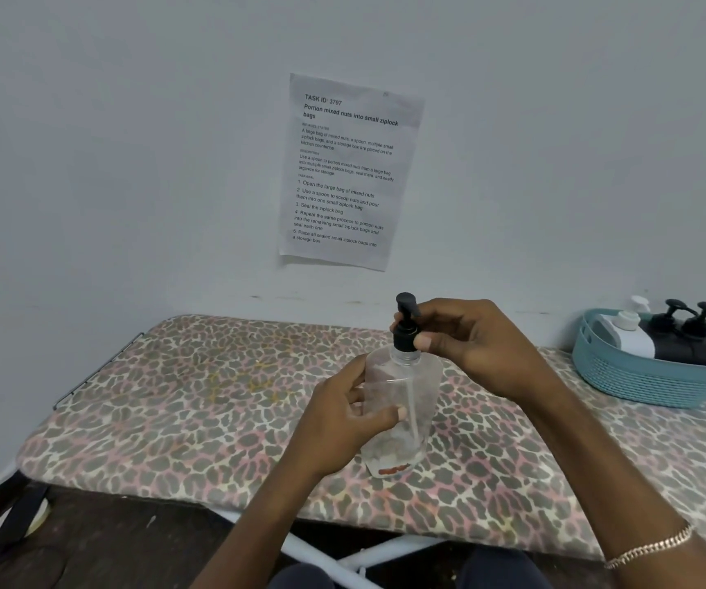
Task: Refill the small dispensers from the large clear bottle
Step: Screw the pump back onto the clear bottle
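clear bottle (410, 388) near-upright on ironing board (172, 397), long axis vertical | left grip (342, 418) clasps its body | right grip (470, 350) pinches pump collar (405, 333) on top | dispensers (682, 329) in basket (640, 380), well apart rightward

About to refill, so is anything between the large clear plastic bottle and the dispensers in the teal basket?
Nothing lies on the leopard-print board between the clear plastic bottle and teal basket; only the right hand, pinching the black pump.

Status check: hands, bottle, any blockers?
Left hand grips clear bottle body. Right hand pinches black pump collar. Dispensers in teal basket, far right. No obstruction seen.
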